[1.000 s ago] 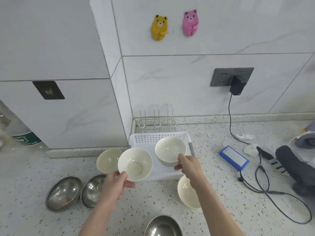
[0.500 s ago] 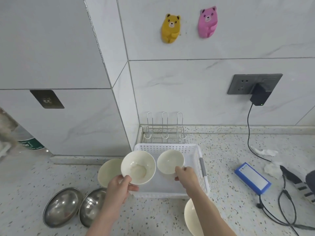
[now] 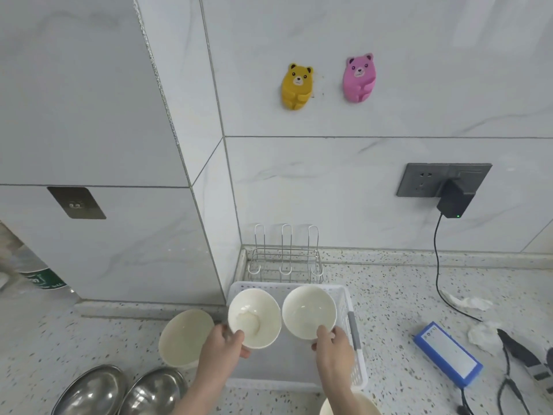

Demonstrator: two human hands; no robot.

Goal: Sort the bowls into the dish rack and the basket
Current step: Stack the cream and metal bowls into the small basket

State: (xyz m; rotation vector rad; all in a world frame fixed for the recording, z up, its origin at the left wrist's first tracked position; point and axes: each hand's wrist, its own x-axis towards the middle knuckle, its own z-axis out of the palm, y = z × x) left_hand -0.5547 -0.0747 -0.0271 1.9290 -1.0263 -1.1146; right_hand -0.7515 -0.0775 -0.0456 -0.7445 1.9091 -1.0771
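My left hand (image 3: 223, 348) grips the near rim of a white ceramic bowl (image 3: 254, 317), and my right hand (image 3: 333, 348) grips the near rim of a second white bowl (image 3: 308, 314). I hold both side by side over the far half of the white plastic basket (image 3: 357, 351). Right behind the basket, against the wall, stands the wire dish rack (image 3: 285, 259) with nothing in it. A third white bowl (image 3: 184, 336) rests on the counter left of the basket. Two steel bowls (image 3: 92, 390) (image 3: 152, 392) lie at the bottom left. A further white bowl's rim (image 3: 326, 407) shows at the bottom edge, under my right forearm.
A blue box (image 3: 449, 354), crumpled tissue (image 3: 466, 302) and black cables (image 3: 508, 381) lie on the speckled counter to the right. A charger (image 3: 452, 202) hangs from the wall socket. A tiled pillar (image 3: 119, 235) juts out on the left, next to the rack.
Both hands have carried their bowls forward over the basket, toward the rack. The view has tilted up and moved closer to the wall.
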